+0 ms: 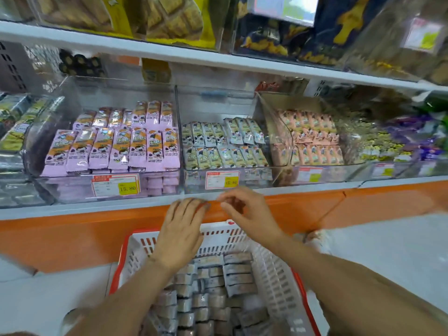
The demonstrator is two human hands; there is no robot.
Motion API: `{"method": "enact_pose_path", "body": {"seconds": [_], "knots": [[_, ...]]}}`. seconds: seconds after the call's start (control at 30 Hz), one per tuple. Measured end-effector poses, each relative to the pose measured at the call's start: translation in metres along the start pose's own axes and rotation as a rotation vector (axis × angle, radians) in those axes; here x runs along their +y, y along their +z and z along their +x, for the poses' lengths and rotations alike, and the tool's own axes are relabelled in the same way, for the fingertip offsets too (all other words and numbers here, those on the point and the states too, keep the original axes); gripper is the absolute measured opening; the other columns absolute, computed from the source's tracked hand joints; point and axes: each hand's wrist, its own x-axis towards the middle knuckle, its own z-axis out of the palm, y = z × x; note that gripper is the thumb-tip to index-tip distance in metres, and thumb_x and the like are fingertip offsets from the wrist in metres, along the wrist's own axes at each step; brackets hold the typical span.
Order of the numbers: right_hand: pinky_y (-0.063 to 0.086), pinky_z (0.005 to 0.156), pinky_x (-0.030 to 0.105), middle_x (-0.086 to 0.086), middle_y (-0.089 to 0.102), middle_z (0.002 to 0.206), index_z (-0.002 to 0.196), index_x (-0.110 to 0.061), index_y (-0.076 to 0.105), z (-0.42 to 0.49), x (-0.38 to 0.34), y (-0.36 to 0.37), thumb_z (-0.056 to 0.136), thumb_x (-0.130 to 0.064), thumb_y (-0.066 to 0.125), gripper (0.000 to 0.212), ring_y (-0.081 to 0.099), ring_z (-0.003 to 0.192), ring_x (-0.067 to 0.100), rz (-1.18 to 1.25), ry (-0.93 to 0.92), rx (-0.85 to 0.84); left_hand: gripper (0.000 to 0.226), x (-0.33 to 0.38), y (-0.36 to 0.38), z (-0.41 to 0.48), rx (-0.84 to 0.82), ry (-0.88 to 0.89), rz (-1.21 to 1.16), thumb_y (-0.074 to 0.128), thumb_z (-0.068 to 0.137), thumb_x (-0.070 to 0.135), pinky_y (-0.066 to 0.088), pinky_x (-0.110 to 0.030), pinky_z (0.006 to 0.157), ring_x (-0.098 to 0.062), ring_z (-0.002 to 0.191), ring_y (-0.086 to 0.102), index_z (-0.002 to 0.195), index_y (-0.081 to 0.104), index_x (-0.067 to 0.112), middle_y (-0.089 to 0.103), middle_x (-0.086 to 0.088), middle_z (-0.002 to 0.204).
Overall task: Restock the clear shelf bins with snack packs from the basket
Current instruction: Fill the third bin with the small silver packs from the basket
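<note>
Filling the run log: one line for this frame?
left hand: empty, flat over basket | right hand: curled, grip unclear | snack packs: in basket | pale-pack bin: part full

This is a shop, a snack aisle in a grocery or convenience store. White shelves [169, 53] with an orange front strip [363, 202] carry rows of clear bins [135, 185] packed with small wrapped snack packs [116, 146] sorted by colour, and red-bordered price tags [116, 185] with yellow price patches are stuck on the bin fronts. Near the camera, a red-rimmed white shopping basket [274, 267] holds more packaged goods, and larger bagged snacks [169, 18] fill the far upper shelf.
</note>
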Motion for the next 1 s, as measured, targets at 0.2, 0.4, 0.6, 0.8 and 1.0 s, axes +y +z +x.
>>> {"method": "enact_pose_path", "body": {"seconds": [0.2, 0.4, 0.6, 0.8, 1.0], "knots": [[0.046, 0.077, 0.017, 0.0, 0.064, 0.089, 0.101, -0.019, 0.07, -0.06, 0.082, 0.046, 0.092, -0.025, 0.063, 0.013, 0.058, 0.074, 0.01, -0.207, 0.287, -0.325, 0.086, -0.003, 0.04, -0.023, -0.271, -0.041, 0.02, 0.086, 0.062, 0.027, 0.029, -0.046, 0.108, -0.032, 0.12, 0.05, 0.14, 0.052, 0.01, 0.057, -0.01, 0.129], [0.047, 0.077, 0.027, -0.002, 0.063, 0.107, 0.105, -0.021, 0.065, -0.103, 0.133, 0.082, 0.091, -0.028, 0.063, 0.016, 0.057, 0.086, 0.01, -0.37, 0.457, -0.565, 0.096, -0.011, 0.082, -0.044, -0.364, -0.107, 0.061, 0.089, 0.057, 0.029, 0.024, -0.051, 0.111, -0.036, 0.127, 0.053, 0.141, 0.051, 0.0, 0.058, -0.017, 0.136], [0.045, 0.089, 0.029, 0.002, 0.042, 0.142, 0.134, -0.019, 0.051, -0.136, 0.173, 0.112, 0.095, -0.025, 0.062, 0.041, 0.055, 0.116, 0.025, -0.507, 0.582, -0.781, 0.085, -0.01, 0.1, -0.054, -0.329, -0.135, 0.043, 0.073, 0.069, 0.024, 0.02, -0.053, 0.115, -0.036, 0.136, 0.035, 0.146, 0.044, 0.002, 0.052, -0.018, 0.142], [0.051, 0.087, 0.039, 0.007, 0.046, 0.134, 0.128, -0.019, 0.049, -0.144, 0.197, 0.138, 0.085, -0.025, 0.071, 0.048, 0.051, 0.118, 0.028, -0.629, 0.579, -0.829, 0.095, -0.008, 0.107, -0.054, -0.339, -0.166, 0.018, 0.083, 0.064, 0.023, 0.01, -0.051, 0.118, -0.035, 0.137, 0.031, 0.146, 0.042, 0.002, 0.052, -0.017, 0.143], [0.047, 0.092, 0.04, 0.014, 0.046, 0.138, 0.141, -0.009, 0.037, -0.138, 0.203, 0.14, 0.09, -0.012, 0.06, 0.056, 0.039, 0.131, 0.03, -0.739, 0.406, -0.906, 0.095, -0.006, 0.109, -0.054, -0.342, -0.175, 0.019, 0.084, 0.062, 0.022, 0.006, -0.05, 0.119, -0.036, 0.137, 0.032, 0.146, 0.043, 0.003, 0.052, -0.017, 0.142]]}}
